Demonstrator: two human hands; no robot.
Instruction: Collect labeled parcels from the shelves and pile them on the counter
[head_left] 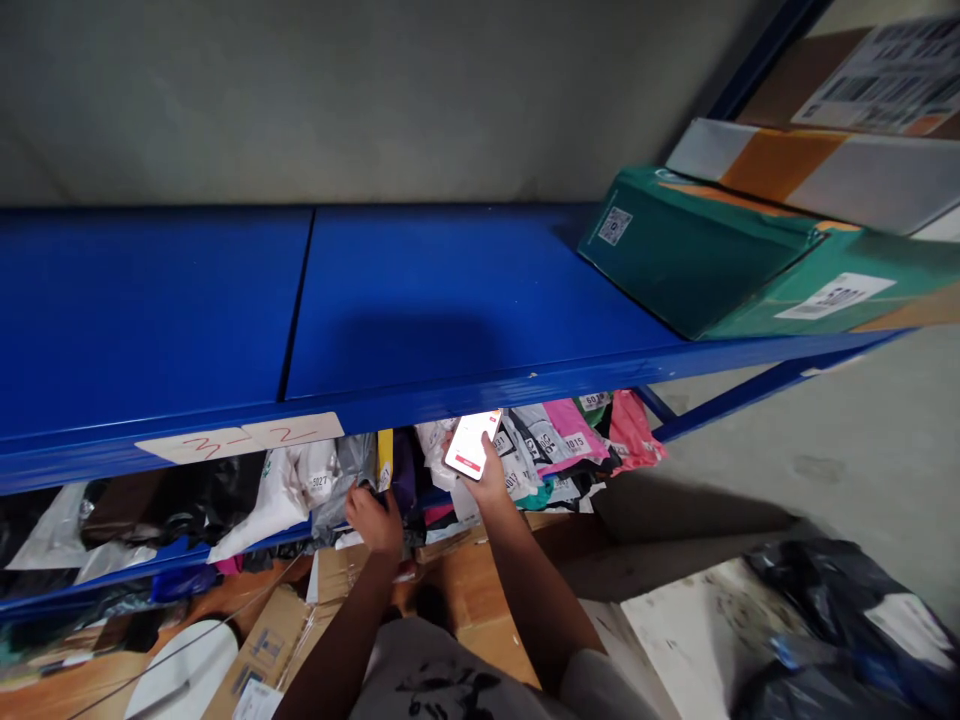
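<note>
Plain grey wall stands behind a blue metal upper shelf, whose left end runs out of view. Under its front edge, at far left, dark and whitish plastic parcels lie on a lower shelf, their backs hidden in shadow. Below them a white round flat disc is cut off by the bottom edge. A whitish paper label on the upper shelf's edge is handwritten "3-2". Next comes a white plastic parcel, then a grey plastic parcel beside a narrow yellow strip.

At these last two is the left hand's grip, fingers partly curled; something dark shows at the fingertips, perhaps a small object, but whether it is held I cannot tell. To its right, the right hand's grip is closed round a white-screened phone, held tilted just in front of the lower shelf; its screen text is too small to read.

Farther right lie a bright pink plastic parcel and others, partly overlapping. Above, a dark green cardboard box sits beneath stacked cartons, cropped by the right edge, as are black plastic bags below.
</note>
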